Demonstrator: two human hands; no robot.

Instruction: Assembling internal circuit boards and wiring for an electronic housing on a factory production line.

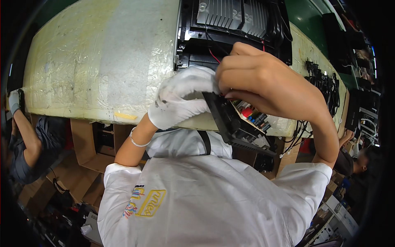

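Observation:
My left hand (181,96), in a stained white glove, is curled with thumb and fingertips at the upper end of a black plastic housing (224,123). The housing is tilted at the table's near edge, and a circuit board (260,127) with a red component shows inside it. Above its upper end my bare right hand (255,78) has bent, pinched fingers. What they hold is hidden, though a thin red wire (214,56) runs toward them. Just beyond both hands lies a larger black device (191,47) with a silver finned heat sink (234,17).
The pale, film-covered table (90,61) stretches left. Bundled black cables (323,84) lie on its right side, some hanging over the edge. Open cardboard boxes (85,142) stand below at left. Another person's gloved hand (14,102) is at the far left; a person (356,160) is at right.

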